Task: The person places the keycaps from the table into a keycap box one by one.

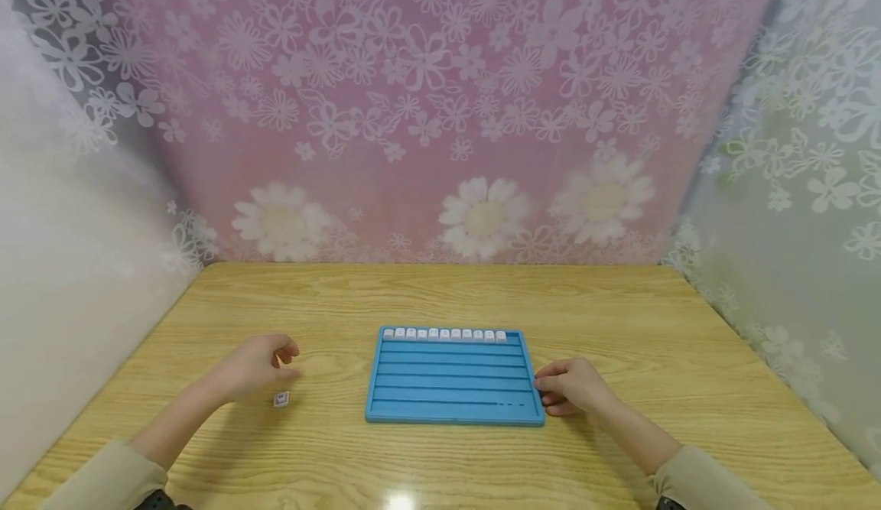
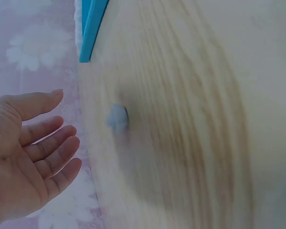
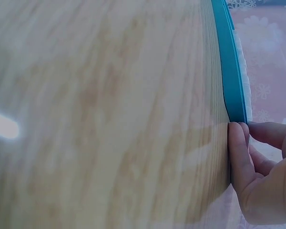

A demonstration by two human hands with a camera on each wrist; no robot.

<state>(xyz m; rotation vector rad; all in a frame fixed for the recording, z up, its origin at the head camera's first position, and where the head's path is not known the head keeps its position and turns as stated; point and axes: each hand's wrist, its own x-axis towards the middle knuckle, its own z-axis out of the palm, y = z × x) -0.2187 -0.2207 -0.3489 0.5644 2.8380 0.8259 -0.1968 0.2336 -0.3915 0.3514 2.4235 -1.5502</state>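
A blue keycap tray point(image 1: 450, 381) with long ridged rows lies flat on the table. White keycaps point(image 1: 443, 334) line its top row. On the table to the left is one loose keycap point(image 1: 281, 399), seen as a small pale block point(image 2: 118, 119) in the left wrist view. My left hand point(image 1: 258, 365) hovers near that keycap with relaxed fingers and holds nothing. At the tray's right edge, my right hand point(image 1: 574, 388) pinches the rim. The right wrist view shows the fingers point(image 3: 239, 148) at the tray's corner.
The wood-grain table point(image 1: 330, 464) runs back to a pink flowered curtain point(image 1: 413, 151). Pale flowered sheets hang along the left side point(image 1: 76, 250) and the right side point(image 1: 812, 212).
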